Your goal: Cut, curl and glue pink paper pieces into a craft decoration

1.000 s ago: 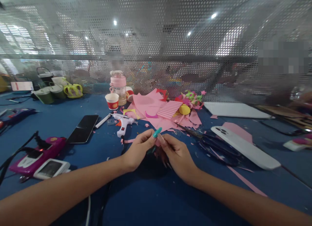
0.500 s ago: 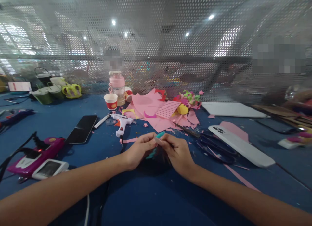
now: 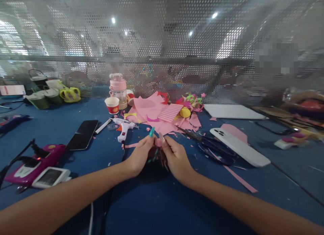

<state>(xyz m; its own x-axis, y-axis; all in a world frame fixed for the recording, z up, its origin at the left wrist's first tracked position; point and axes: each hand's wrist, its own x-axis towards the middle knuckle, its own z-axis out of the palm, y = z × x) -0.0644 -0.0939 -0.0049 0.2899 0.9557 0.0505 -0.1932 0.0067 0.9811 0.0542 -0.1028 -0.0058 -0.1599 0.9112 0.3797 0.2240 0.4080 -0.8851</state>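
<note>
Over the front middle of the blue table, my left hand (image 3: 140, 156) and my right hand (image 3: 179, 159) meet at the fingertips. Between them they pinch a small pink paper piece (image 3: 158, 142), mostly covered by the fingers, so its shape is unclear. The left thumb has a long teal nail pointing up; the right thumb's nail is pale. Both sets of fingers curl underneath in shadow. Just beyond the hands lie pink paper sheets (image 3: 146, 107) and a white hot glue gun (image 3: 124, 128). Dark-handled scissors (image 3: 217, 150) rest right of my right hand.
A black phone (image 3: 83, 134), a purple power strip (image 3: 47, 160) and a glue gun cord lie left. A red-and-white paper cup (image 3: 112, 105) stands by a pink-lidded bottle (image 3: 118, 89). On the right are a white phone (image 3: 240, 147) and a pink strip (image 3: 241, 179). A perforated screen (image 3: 162, 42) stands behind.
The thumbs have moved apart and tilted upright, and the pink piece now shows between them. The whole view has shifted slightly, moving the table's things a little left.
</note>
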